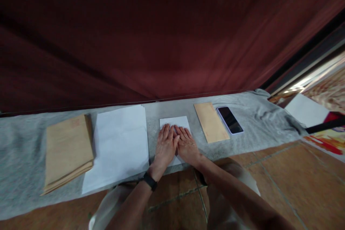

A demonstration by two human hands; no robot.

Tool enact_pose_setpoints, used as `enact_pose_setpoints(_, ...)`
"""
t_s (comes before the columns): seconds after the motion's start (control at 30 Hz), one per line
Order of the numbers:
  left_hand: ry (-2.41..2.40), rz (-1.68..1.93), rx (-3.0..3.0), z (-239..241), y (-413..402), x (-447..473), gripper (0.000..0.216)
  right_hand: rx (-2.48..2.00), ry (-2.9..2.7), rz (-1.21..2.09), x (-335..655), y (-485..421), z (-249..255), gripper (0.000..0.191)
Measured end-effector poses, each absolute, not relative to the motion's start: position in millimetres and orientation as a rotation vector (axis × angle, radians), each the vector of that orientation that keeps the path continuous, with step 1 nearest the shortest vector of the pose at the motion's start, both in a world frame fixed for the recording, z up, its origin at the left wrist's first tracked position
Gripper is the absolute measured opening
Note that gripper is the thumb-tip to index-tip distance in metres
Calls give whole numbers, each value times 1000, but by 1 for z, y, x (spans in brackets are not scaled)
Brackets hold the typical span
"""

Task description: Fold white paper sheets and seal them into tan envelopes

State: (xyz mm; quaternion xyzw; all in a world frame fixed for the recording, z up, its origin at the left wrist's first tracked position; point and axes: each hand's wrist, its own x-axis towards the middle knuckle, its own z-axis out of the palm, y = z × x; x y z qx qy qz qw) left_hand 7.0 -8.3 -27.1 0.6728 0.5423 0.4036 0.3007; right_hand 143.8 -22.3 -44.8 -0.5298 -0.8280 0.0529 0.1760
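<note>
1. The small white rectangle of paper (174,120), seemingly folded, lies around the middle of the long surface covered in grey cloth (256,122), its lower end by the near edge.
2. The bare left hand (165,145) and bare right hand (187,147) lie palm down on it, side by side and touching, fingers extended and fairly close together; neither grasps anything.
3. The paper should be very light and limp as a single layer, a little stiffer where layers meet; how many there are cannot be told.
4. It would probably crease or slide under sideways force, so flat, even pressure suits it. The soft cloth beneath may give slightly.
5. For lifting, its upper corners, facing the surface's far edge, look the best hold, with a light pinch; the hands cover much of its middle.
6. Toward the surface's left end, the large white paper sheets (118,147) would likely bend if taken by one corner.
7. Toward the right end, the flat tan paper envelope (211,122) looks slightly firmer, best held by its long edges.
</note>
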Motion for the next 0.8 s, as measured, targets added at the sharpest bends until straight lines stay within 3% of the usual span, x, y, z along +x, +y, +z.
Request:
enact_pose_setpoints(0.1,1507,1038,1788,-31,-12,15,54,-1527,-2371,112,144,-22,-45,60)
enact_pose_setpoints(0.37,1961,437,2276,-29,-4,25,57,-1553,-2359,66,145,-19,-47,55)
enact_pose_setpoints(0.8,2014,460,2447,-47,7,17,57,-1831,-2150,84,148,20,-38,51)
